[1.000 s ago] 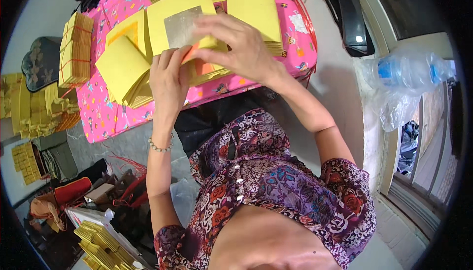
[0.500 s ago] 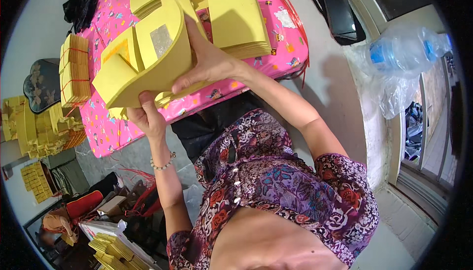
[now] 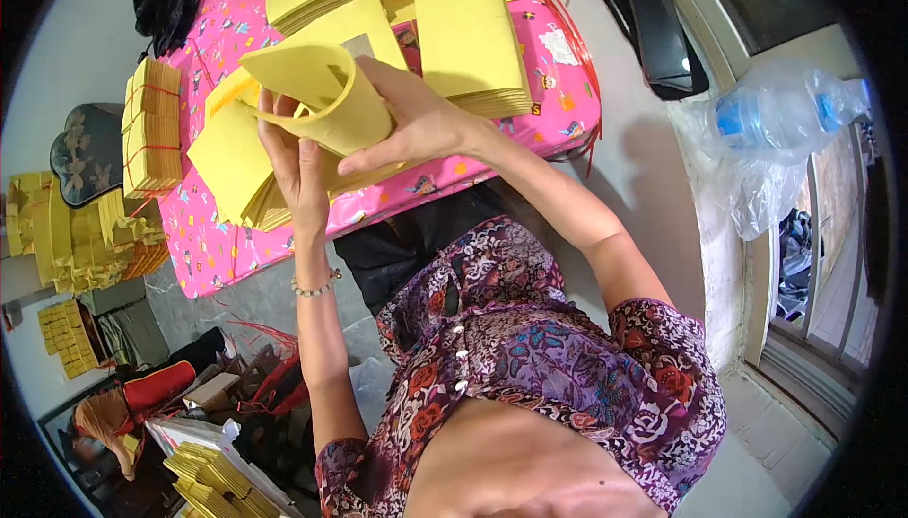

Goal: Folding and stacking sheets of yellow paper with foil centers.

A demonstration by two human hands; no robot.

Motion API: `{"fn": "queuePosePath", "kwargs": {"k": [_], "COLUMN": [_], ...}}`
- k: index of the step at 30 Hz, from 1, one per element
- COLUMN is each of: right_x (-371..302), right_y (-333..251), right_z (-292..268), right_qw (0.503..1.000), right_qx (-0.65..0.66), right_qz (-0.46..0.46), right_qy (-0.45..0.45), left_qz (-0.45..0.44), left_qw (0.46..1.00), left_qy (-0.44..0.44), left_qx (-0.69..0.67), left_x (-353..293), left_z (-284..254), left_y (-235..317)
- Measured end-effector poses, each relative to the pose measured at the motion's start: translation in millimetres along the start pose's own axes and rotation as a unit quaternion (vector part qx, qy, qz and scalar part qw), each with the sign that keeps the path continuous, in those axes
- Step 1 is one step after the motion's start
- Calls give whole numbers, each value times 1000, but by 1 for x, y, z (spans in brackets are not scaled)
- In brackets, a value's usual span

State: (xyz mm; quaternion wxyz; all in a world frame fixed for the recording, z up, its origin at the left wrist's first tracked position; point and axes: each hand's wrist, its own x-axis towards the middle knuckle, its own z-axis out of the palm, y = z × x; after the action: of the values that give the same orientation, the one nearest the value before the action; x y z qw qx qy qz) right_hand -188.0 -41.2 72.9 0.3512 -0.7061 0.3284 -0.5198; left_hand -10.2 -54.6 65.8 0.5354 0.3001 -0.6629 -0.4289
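Above the pink table [image 3: 558, 116], both hands are working one bundle of yellow paper sheets [image 3: 326, 92]. The left hand [image 3: 301, 173] is gripping the near edge of the bundle from below, thumb on the upper face. The right hand [image 3: 416, 125] is lying spread over the top, fingers curling the upper sheets into a roll. The bundle is raised off the table, just above a fanned pile of the same paper [image 3: 236, 173] and beside a squared stack [image 3: 473, 50].

To do this step well, judging from the grip:
- Keep the left thumb pinching firmly, so the lower sheets are not sliding out.
- Let the right fingers bend the paper in a smooth curve; a sharp press is likely to crease it.
- Hold the bundle over the table, so that any loose sheet is dropping onto the piles and not onto the floor.

A tied stack [image 3: 151, 125] is resting at the far left edge of the table, and more yellow bundles [image 3: 71, 234] are lying on the floor beside it.

Compared with half a second ago, the bundle is curling tighter: then it was lifted as a broad, nearly flat fan with a grey patch showing, and now the top sheets are rolling over. The left hand is sitting higher on the edge.
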Motion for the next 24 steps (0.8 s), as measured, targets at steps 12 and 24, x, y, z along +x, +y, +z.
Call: {"fn": "queuePosePath", "kwargs": {"k": [12,24], "right_x": [10,14], "right_y": [1,0], "right_z": [-6,-16], "right_qw": [979,925], "right_qx": [151,273], "right_qz": [104,246], "right_qy": [85,98], "left_qz": [-31,-246], "left_qw": [999,962], "left_qy": [26,-65], "left_qx": [-28,-94], "left_x": [22,44], "left_z": [3,3], "left_y": [19,21]}}
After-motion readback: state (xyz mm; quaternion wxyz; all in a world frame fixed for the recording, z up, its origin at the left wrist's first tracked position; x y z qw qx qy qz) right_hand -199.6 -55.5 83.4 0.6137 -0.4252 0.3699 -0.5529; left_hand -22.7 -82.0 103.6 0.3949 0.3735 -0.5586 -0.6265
